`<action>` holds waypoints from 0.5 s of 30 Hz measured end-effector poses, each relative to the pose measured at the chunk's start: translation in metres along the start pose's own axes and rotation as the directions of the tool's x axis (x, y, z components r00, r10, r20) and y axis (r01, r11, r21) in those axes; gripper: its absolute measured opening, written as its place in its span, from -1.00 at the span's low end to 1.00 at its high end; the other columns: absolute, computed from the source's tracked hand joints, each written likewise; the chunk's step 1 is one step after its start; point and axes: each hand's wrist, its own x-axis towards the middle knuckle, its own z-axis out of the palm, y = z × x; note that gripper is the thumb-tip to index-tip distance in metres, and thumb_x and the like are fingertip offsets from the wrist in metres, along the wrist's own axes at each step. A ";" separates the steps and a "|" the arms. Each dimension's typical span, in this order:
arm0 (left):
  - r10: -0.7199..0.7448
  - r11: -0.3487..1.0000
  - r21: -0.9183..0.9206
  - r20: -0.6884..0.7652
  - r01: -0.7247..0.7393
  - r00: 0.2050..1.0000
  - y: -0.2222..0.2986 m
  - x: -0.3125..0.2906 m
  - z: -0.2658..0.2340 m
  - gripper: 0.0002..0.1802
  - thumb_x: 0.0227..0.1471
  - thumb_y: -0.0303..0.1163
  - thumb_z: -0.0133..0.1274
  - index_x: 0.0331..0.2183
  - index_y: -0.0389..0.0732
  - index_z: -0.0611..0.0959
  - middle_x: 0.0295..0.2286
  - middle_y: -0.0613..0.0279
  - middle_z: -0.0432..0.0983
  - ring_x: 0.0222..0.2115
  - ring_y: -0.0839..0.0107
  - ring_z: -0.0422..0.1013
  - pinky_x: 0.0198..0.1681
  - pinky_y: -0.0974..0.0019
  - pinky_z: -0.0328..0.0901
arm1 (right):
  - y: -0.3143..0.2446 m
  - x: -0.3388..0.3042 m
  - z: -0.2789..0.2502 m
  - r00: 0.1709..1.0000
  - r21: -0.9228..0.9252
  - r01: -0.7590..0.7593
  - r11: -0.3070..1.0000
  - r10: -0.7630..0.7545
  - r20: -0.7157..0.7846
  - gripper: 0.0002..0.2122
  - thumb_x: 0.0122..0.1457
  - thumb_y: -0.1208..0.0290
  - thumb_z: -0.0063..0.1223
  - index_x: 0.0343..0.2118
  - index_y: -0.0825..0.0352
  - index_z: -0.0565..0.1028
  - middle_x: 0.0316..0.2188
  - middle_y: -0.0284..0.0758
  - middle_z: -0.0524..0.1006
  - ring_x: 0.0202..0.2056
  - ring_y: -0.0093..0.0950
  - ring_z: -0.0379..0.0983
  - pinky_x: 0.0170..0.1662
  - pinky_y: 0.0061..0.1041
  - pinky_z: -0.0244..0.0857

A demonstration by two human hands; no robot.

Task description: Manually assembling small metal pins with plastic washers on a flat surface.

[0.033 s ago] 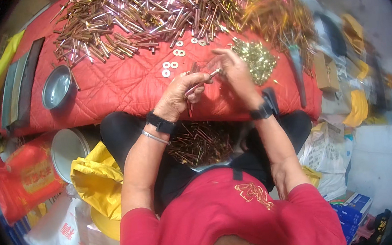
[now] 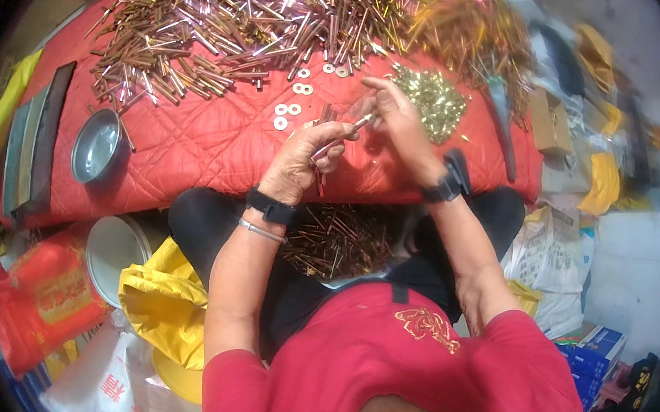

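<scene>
My left hand (image 2: 310, 153) is closed around several thin copper-coloured metal tubes (image 2: 322, 176). One of them points to the right from between thumb and forefinger. At that tube's end (image 2: 362, 121), the thumb and fingertips of my right hand (image 2: 404, 126) come together, its other fingers raised. Whatever small piece they pinch is too blurred to name. Just right of this hand lies a heap of small shiny brass-coloured pieces (image 2: 434, 106). Several flat metal washers (image 2: 281, 123) rest on the red quilted cover (image 2: 188, 152) beyond my left hand.
A large pile of metal tubes (image 2: 247, 30) spreads across the far side. To the left stands a metal bowl (image 2: 95, 148). More tubes (image 2: 338, 241) lie below, between my legs. A long tapered grey-green object (image 2: 501, 123) and a cardboard box (image 2: 550, 122) are at the right.
My right hand has shifted very slightly at the tube's end. My left hand keeps its hold on the tubes, and the rest looks the same.
</scene>
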 end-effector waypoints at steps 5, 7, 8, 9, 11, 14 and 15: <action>-0.004 1.000 0.027 0.002 0.004 1.000 -0.001 -0.001 0.002 -0.78 0.09 -0.31 0.03 -0.38 -0.31 0.57 -0.78 0.52 0.20 -0.82 0.73 0.06 -0.76 0.59 -0.06 | 0.007 -0.003 0.000 0.990 -0.192 0.143 0.971 -0.141 0.024 -0.78 0.22 0.34 -0.02 -0.11 0.28 0.48 -0.49 -0.44 0.48 -0.47 -0.64 0.40 -0.40 -0.62 0.30; -0.019 0.997 0.071 -0.035 0.022 0.999 0.000 -0.005 0.009 -0.78 0.10 -0.33 0.01 -0.37 -0.31 0.57 -0.78 0.52 0.21 -0.83 0.73 0.05 -0.77 0.59 -0.05 | 0.011 0.001 0.002 0.996 -0.179 0.083 0.980 -0.084 0.002 -0.79 0.22 0.36 -0.03 -0.12 0.28 0.48 -0.48 -0.42 0.48 -0.47 -0.65 0.39 -0.40 -0.62 0.30; -0.008 0.998 0.059 -0.030 0.009 1.000 -0.001 -0.004 0.009 -0.78 0.10 -0.33 0.01 -0.38 -0.31 0.57 -0.78 0.52 0.21 -0.82 0.73 0.05 -0.77 0.59 -0.06 | 0.013 0.002 0.002 0.999 -0.113 0.035 0.993 -0.034 0.013 -0.79 0.22 0.37 -0.03 -0.12 0.28 0.48 -0.48 -0.41 0.49 -0.47 -0.65 0.39 -0.40 -0.61 0.30; 0.010 0.999 0.046 -0.030 -0.008 1.000 -0.001 -0.005 0.005 -0.78 0.10 -0.33 0.01 -0.38 -0.31 0.57 -0.78 0.52 0.21 -0.82 0.73 0.06 -0.77 0.59 -0.06 | 0.011 0.003 0.004 0.999 -0.045 -0.012 0.999 0.014 0.034 -0.80 0.22 0.37 -0.03 -0.13 0.28 0.48 -0.47 -0.40 0.49 -0.47 -0.65 0.39 -0.39 -0.61 0.30; 0.025 1.000 0.011 -0.030 -0.025 0.999 -0.001 -0.006 -0.001 -0.78 0.10 -0.32 0.02 -0.39 -0.30 0.57 -0.78 0.52 0.22 -0.82 0.73 0.06 -0.77 0.59 -0.06 | 0.007 0.002 0.003 1.000 0.018 0.000 1.000 0.000 -0.003 -0.80 0.23 0.39 -0.05 -0.12 0.28 0.48 -0.44 -0.38 0.51 -0.45 -0.65 0.40 -0.38 -0.60 0.31; 0.004 1.000 -0.009 -0.013 -0.004 1.000 -0.003 0.000 -0.003 -0.78 0.09 -0.31 0.03 -0.40 -0.29 0.57 -0.78 0.53 0.22 -0.82 0.74 0.07 -0.77 0.59 -0.07 | 0.006 -0.006 -0.001 0.998 -0.096 0.059 0.994 -0.059 0.007 -0.79 0.24 0.39 -0.08 -0.10 0.28 0.47 -0.39 -0.36 0.53 -0.42 -0.63 0.43 -0.35 -0.59 0.33; -0.003 1.000 0.019 -0.006 0.003 1.000 -0.003 0.001 -0.002 -0.78 0.08 -0.31 0.04 -0.40 -0.29 0.57 -0.78 0.53 0.22 -0.82 0.73 0.07 -0.77 0.59 -0.07 | 0.005 -0.006 -0.002 0.996 -0.167 0.091 0.982 -0.088 0.023 -0.79 0.24 0.39 -0.09 -0.10 0.27 0.47 -0.38 -0.35 0.54 -0.41 -0.63 0.44 -0.34 -0.59 0.34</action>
